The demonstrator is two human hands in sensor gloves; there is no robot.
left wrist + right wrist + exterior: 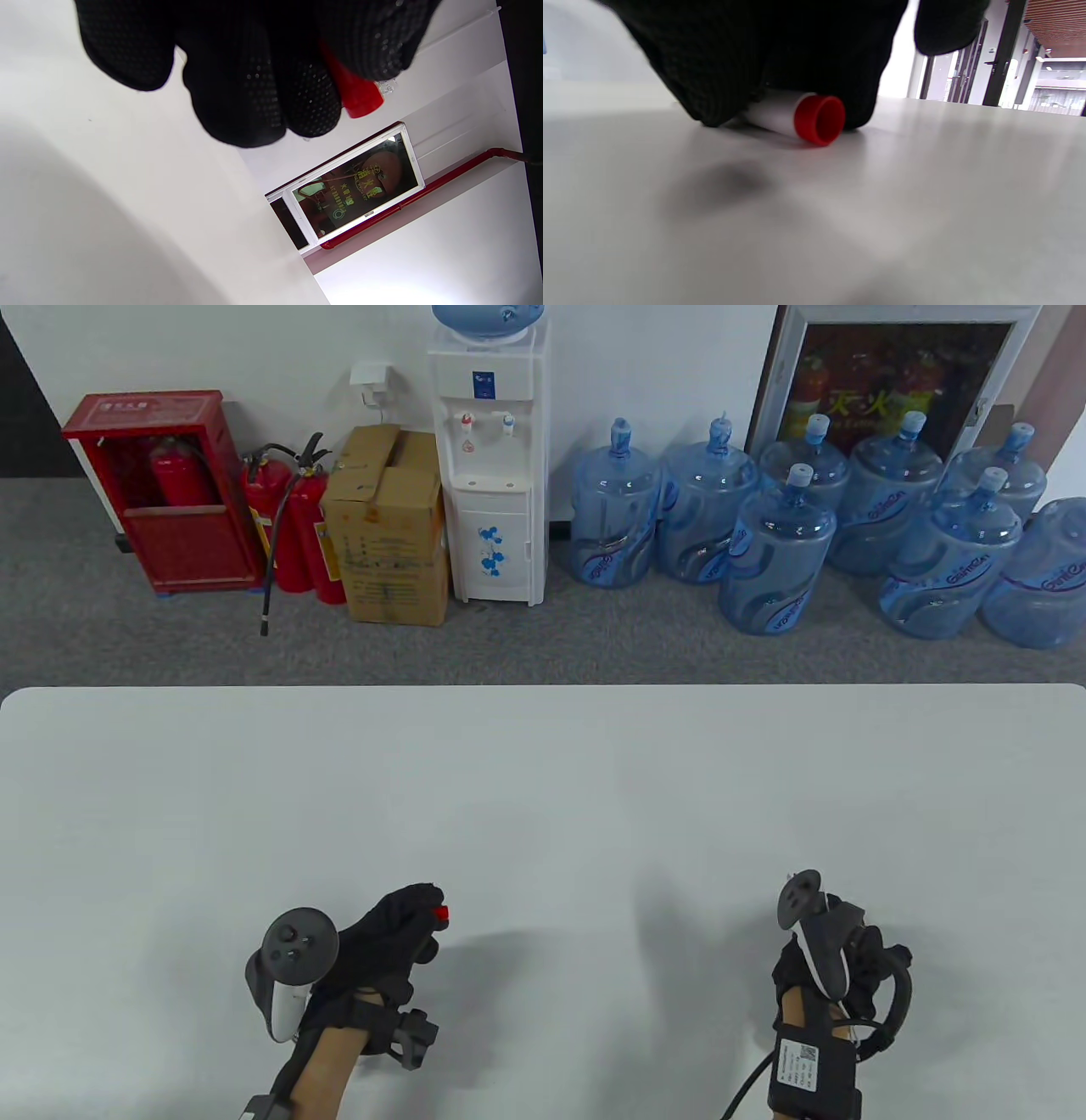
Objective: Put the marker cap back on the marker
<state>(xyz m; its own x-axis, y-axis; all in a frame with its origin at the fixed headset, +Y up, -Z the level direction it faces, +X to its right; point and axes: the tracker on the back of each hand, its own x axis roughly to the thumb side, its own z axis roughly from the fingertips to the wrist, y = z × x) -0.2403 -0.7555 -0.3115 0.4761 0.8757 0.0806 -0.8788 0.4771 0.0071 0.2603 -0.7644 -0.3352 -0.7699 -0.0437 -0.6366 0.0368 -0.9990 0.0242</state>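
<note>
Left fingers [263,84] pinch the red cap [356,95]; right fingers [721,63] grasp the marker [797,116] on the table [814,220].

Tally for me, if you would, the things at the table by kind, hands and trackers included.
Gloved hands: 2, the left hand and the right hand
Trackers: 2, the left tracker and the right tracker
Marker cap: 1, red, in the left hand's fingers
Marker: 1, white, under the right hand's fingers
Total: 6
</note>
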